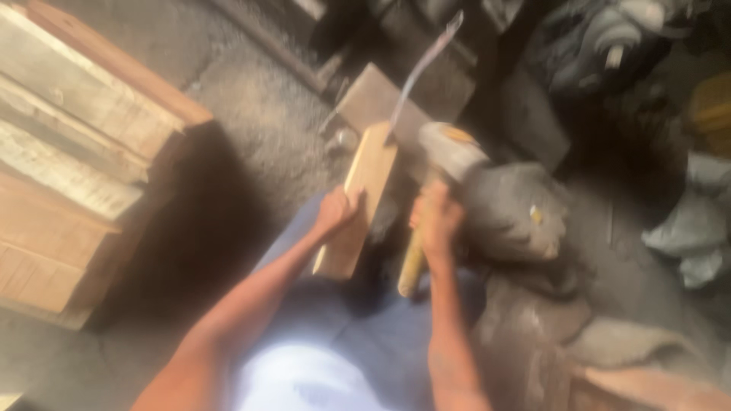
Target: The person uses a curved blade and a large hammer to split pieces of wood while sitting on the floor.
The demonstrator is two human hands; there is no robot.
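The right hand (pixel 435 221) has its grip wrapped tight around the wooden handle of a hammer (pixel 438 183), fingers pressed together on the shaft, partway up it. The heavy, pale head of the hammer sits just above and beyond that grip, slightly to its right, while the butt of the handle pokes out below the fist, toward the person's lap. The whole picture is blurred, so finer detail of the head cannot be made out.

Just to the left of that grip, the left hand (pixel 336 211) pinches the edge of a narrow wooden board (pixel 362 202) — thumb on one side, fingers curled over the near face. The board stands tilted, its lower end near the person's light-blue clothing and its upper end leaning away. At the top of the board, up and left of the hammer head, a thin bent metal strip (pixel 422 68) rises from the wood and curves away into the dark background.

Right of the hammer grip lies a grey, lumpy sack (pixel 514 209), close beside the forearm. More crumpled grey cloth (pixel 697 224) sits further right. Well to the left of the board grip stands a stack of rough wooden planks (pixel 68 152) on the dusty grey floor (pixel 259 114) — a dark shadow falls beside it.
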